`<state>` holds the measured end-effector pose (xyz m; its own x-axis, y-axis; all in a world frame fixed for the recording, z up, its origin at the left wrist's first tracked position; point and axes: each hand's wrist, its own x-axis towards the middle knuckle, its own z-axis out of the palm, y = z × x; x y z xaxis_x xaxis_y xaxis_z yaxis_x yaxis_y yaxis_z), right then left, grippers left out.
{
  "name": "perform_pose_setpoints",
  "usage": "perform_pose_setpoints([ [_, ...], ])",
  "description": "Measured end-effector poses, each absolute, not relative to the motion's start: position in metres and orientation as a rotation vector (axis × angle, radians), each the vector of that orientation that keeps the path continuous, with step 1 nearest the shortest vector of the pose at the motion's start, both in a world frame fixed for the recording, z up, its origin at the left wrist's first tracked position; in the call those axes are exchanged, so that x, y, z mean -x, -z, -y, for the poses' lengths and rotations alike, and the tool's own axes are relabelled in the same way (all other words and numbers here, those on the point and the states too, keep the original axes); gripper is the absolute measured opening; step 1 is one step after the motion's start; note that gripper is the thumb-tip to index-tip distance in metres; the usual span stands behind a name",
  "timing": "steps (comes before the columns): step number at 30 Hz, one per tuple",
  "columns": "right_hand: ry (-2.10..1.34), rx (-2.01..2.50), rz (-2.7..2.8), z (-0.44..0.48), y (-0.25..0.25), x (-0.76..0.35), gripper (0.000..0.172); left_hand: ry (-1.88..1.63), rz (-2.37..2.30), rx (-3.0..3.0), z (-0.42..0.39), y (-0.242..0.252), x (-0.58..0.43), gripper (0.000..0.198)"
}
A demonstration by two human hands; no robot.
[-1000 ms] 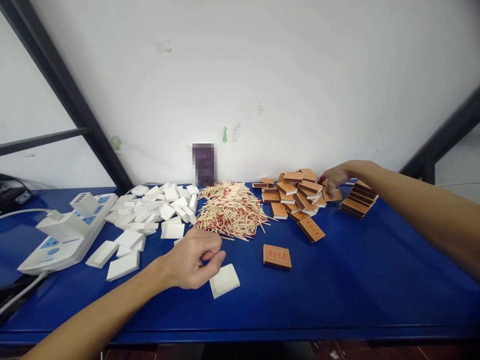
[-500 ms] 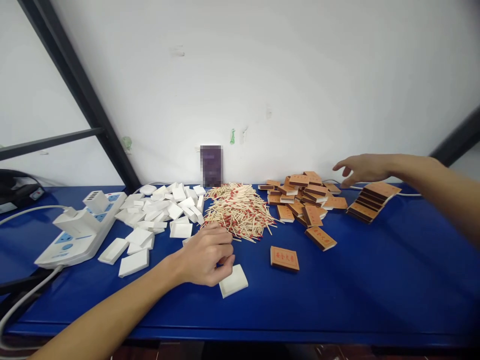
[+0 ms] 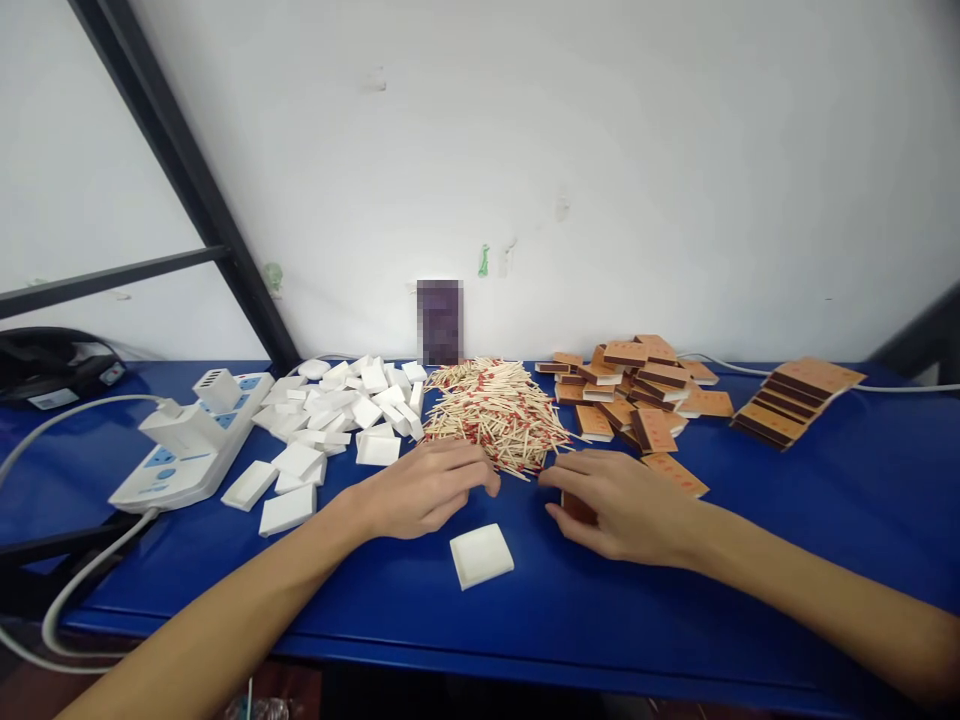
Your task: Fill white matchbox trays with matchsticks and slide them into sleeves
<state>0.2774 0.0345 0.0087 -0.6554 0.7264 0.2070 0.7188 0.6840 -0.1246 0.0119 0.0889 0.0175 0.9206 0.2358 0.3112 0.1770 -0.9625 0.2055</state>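
My left hand (image 3: 435,490) is at the front edge of a heap of red-tipped matches (image 3: 499,415), with its fingers apart and loosely bent; nothing shows in it. Its thumb is mostly hidden. My right hand (image 3: 622,505) reaches over an orange-brown matchbox sleeve (image 3: 579,508), which shows between its spread thumb and fingers. Whether the hand touches the sleeve I cannot tell. Between and in front of the hands, a white matchbox tray (image 3: 482,556) lies open side up on the blue table (image 3: 420,610).
White matchbox trays (image 3: 330,405) are heaped on the left, beside a power strip (image 3: 187,450) with plugs and cables. More orange matchbox sleeves (image 3: 652,375) are piled on the right, near a joined row of them (image 3: 795,400). A blurred dark panel (image 3: 441,322) stands at the wall.
My right hand has come from the far right down to the single sleeve. My left hand has drawn back from the white tray toward the matches and loosened its fingers. The view has shifted slightly.
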Motion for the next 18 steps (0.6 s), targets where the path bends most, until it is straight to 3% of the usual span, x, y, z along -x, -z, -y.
perform_pose_setpoints([
  [5, -0.366, 1.185, 2.468, -0.041, -0.007, -0.270, 0.020, -0.588, -0.289, -2.911, -0.087, -0.017, -0.012, 0.023],
  [18, -0.336, 1.184, 2.479, -0.053, 0.004, -0.278, 0.030, -0.440, -0.647, -3.267, -0.085, -0.009, -0.023, 0.022],
])
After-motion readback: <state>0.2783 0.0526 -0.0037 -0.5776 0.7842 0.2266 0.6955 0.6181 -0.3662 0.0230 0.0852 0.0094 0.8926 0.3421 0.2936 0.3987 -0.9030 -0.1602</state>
